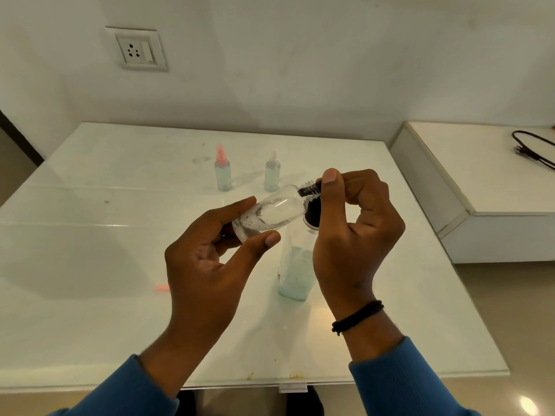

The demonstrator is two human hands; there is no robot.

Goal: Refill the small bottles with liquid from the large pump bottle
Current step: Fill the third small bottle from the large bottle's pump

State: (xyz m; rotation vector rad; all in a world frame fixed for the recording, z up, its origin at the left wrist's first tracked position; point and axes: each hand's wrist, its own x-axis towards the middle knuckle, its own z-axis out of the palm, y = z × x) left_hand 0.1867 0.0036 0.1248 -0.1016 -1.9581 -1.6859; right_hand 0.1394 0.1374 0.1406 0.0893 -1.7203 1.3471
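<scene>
My left hand [207, 265] grips a small clear bottle [270, 217] by its base. The bottle is tilted, with its threaded open neck pointing up and to the right. My right hand [354, 232] is closed at that neck, thumb on top, over the black pump head [312, 217] of the large pump bottle [295, 271]. Most of the pump head is hidden by my fingers. The large bottle stands upright on the table, with pale blue liquid in its lower part. Something dark shows inside the small bottle's neck.
Two more small bottles stand at the back of the white glass table [90, 325]: one with a pink sprayer [222, 172], one with a white sprayer [272, 172]. A loose pink cap [162, 288] lies left of my left hand. A white ledge [468, 175] with a black cable [534, 148] is at right.
</scene>
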